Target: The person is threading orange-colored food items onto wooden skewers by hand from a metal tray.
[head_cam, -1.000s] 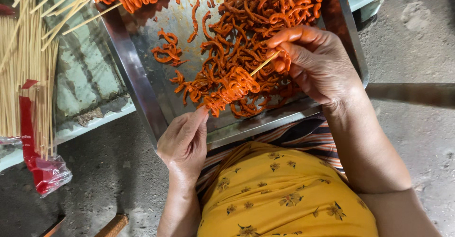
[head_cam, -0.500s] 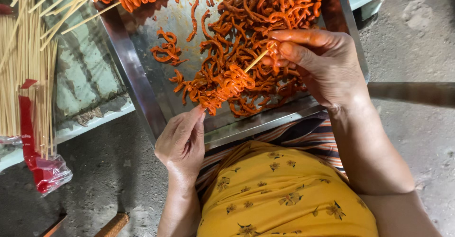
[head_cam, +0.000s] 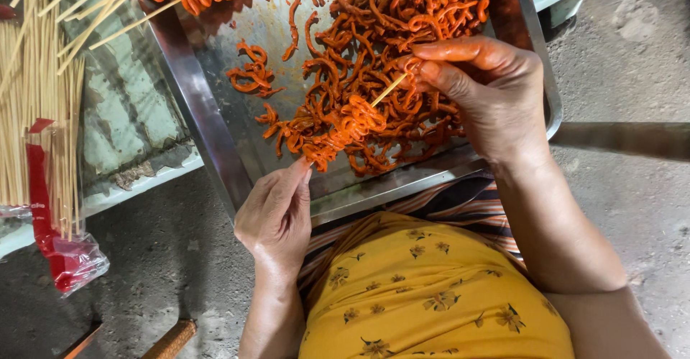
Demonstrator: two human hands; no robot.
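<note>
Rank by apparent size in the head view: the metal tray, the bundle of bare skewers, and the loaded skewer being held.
1. metal tray, largest, though partly cut off by the frame.
2. bundle of bare skewers, also cropped at the edge.
3. loaded skewer, smallest, held by left hand and right hand.

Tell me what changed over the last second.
The right hand lifted slightly along the skewer, pinching an orange strip near its bare tip. The left hand kept holding the skewer's lower end. The steel tray and the bundle of bare sticks stayed put.

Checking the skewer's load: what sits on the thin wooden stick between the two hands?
In the head view, curled orange marinated strips bunch along the thin wooden stick, between left hand and right hand.
</note>
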